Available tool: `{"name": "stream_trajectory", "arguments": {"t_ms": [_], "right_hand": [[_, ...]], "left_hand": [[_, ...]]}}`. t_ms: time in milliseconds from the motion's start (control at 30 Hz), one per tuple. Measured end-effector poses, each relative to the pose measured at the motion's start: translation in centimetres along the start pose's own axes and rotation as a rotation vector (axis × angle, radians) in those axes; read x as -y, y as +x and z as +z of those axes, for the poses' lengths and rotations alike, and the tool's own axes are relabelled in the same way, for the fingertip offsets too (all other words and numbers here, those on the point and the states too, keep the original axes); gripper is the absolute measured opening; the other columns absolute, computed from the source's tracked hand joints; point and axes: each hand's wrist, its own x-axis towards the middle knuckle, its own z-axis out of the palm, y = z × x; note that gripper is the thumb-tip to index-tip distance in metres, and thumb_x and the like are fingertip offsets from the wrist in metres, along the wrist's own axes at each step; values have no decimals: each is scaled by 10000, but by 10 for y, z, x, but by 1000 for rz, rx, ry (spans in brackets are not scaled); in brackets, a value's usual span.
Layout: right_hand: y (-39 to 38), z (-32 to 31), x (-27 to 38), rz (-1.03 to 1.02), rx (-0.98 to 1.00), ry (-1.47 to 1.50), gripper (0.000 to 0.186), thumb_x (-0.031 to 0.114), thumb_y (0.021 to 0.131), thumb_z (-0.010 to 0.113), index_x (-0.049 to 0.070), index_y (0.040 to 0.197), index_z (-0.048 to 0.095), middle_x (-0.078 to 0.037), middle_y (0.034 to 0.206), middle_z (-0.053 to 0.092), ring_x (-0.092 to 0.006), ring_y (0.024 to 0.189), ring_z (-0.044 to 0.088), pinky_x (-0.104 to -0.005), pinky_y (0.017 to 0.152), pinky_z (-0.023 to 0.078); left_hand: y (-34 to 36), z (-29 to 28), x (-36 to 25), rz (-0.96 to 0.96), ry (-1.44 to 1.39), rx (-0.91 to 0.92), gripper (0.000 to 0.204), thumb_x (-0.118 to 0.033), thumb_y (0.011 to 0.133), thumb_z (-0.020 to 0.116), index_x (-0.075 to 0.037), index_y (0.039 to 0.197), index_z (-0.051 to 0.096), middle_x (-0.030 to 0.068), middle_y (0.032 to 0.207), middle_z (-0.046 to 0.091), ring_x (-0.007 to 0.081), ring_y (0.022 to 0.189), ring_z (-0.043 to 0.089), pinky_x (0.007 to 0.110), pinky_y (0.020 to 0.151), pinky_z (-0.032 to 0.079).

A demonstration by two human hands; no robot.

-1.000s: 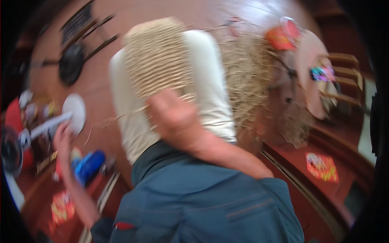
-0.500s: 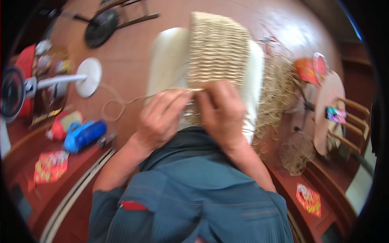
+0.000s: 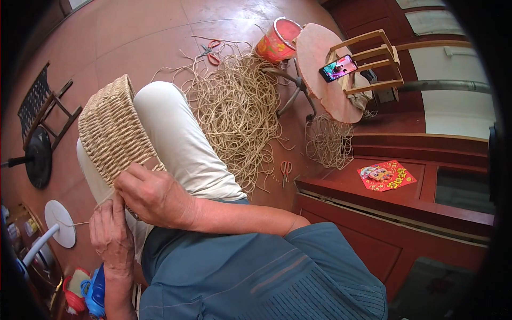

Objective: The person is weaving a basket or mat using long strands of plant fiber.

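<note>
A woven straw-coloured basket (image 3: pixel 114 128) lies across my lap, on my white trousers (image 3: pixel 176 138). My right hand (image 3: pixel 154 194) is closed at the basket's near edge, its fingertips pinched on cord there. Just beside and below it, my left hand (image 3: pixel 111 234) has its fingers together around a thin cord (image 3: pixel 104 200), close to the right fingertips. A length of that cord runs off to the left, over a white round base. The exact spot where the fingertips meet is partly hidden by the right hand.
Right of my legs, a large tangled heap of cord (image 3: pixel 234 112) covers the floor, with red-handled scissors (image 3: pixel 213 52) and another pair (image 3: pixel 286 169). Beyond stand a red bucket (image 3: pixel 280 40) and round stool (image 3: pixel 320 69) bearing a phone (image 3: pixel 338 68). A dark chair (image 3: pixel 40 112) is far left.
My view has swung to the right, so the basket and my hands now appear further left. Both hands remain at the basket's near edge with the cord.
</note>
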Motion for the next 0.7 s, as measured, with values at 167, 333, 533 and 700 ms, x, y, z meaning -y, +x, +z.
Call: {"name": "stream_trajectory", "arguments": {"t_ms": [167,333,533,700], "right_hand": [[-1,-2,-3,-1,19,-30,130,44,929,711,27,1007,608,-138,930,564,-342,806,658,-442,675,566],[-5,0,0,-46,39,-29,145,40,930,705,16,964,567,-150,945,535,-345,837,644,-431,735,555],[-7,8,6,-74,69,-36,152,47,912,712,11,978,580,-150,949,542,-333,867,641,-427,762,550],[-16,-5,3,-29,141,-154,227,-7,891,703,19,1116,681,-151,967,584,-342,870,632,-446,753,552]], "left_hand": [[11,6,4,-41,-65,92,366,-47,997,639,-47,1360,692,132,1204,691,334,1070,700,433,943,566],[12,12,11,1,-266,-86,426,49,943,673,-40,1360,689,159,1222,687,367,1087,697,463,934,568],[-1,10,13,-52,-338,-156,421,95,929,650,-36,1323,723,180,1228,705,377,1118,702,462,945,576],[7,10,-2,-257,-729,-220,354,108,942,606,-34,1230,756,171,1162,746,336,1077,741,399,948,586]]}}
